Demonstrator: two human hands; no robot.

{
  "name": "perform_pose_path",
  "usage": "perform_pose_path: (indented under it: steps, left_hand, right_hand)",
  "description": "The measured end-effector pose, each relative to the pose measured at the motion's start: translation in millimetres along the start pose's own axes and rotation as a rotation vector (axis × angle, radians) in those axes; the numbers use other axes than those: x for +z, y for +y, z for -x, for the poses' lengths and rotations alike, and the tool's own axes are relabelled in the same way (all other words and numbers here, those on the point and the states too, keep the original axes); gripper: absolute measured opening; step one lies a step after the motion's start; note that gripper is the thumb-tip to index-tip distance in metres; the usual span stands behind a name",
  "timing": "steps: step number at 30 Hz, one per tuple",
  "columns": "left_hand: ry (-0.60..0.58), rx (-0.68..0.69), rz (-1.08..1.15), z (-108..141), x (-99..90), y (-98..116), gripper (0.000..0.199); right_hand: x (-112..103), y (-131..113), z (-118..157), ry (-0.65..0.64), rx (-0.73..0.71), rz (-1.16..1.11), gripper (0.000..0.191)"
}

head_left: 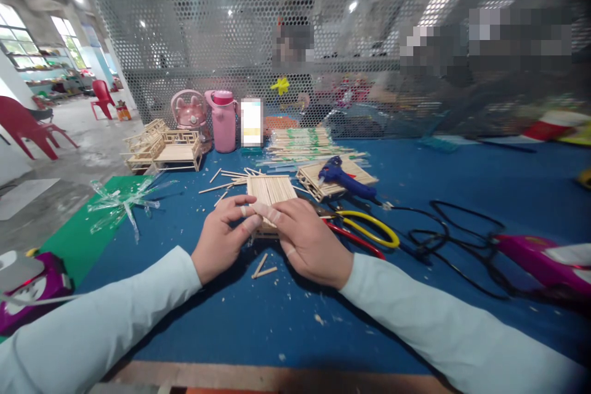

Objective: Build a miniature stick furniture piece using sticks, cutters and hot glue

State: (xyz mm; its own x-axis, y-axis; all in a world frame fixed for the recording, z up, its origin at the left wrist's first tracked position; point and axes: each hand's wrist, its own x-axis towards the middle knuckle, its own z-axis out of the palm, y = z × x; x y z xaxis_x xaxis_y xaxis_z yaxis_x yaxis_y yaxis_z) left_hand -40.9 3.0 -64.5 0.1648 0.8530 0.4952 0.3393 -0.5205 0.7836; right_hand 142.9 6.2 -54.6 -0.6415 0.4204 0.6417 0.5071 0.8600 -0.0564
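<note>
A small panel of pale wooden sticks lies on the blue table in front of me. My left hand is at its left front edge, thumb and fingers curled together. From the right, my right hand reaches over the panel's front part, its fingertips pressed on the sticks and meeting the left fingertips. Both hands close on the panel's near edge; any small piece between the fingertips is hidden. Two short loose sticks rest just in front of the panel.
Right of the hands are yellow-handled scissors, red-handled pliers and a blue glue gun on another stick piece. Black cables lie farther right. Behind stand a pink bottle, stick bundles and small stick furniture.
</note>
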Motion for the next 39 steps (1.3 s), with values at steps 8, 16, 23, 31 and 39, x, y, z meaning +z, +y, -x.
perform_pose_path:
  steps: [8, 16, 23, 31, 39]
  left_hand:
    - [-0.016, 0.010, -0.030, 0, -1.0, 0, 0.018]
    - [-0.010, 0.034, -0.020, 0, -0.5, -3, 0.018]
    - [0.016, 0.008, 0.048, 0, 1.4, -3, 0.017]
    - [0.086, -0.118, 0.237, 5, -1.5, 1, 0.036]
    - [0.186, -0.464, 0.328, 0, -3.7, -10, 0.035]
  right_hand:
    - [1, -1, 0, -0.002, 0.017, -0.015, 0.066]
    - [1, 0, 0, 0.007, 0.002, -0.007, 0.067]
    - [3, -2, -1, 0.046, -0.001, 0.006, 0.072]
    - [-2, -5, 0, 0.124, 0.030, 0.039, 0.070]
    - [-18, 2, 10, 0.327, 0.149, 0.122, 0.061]
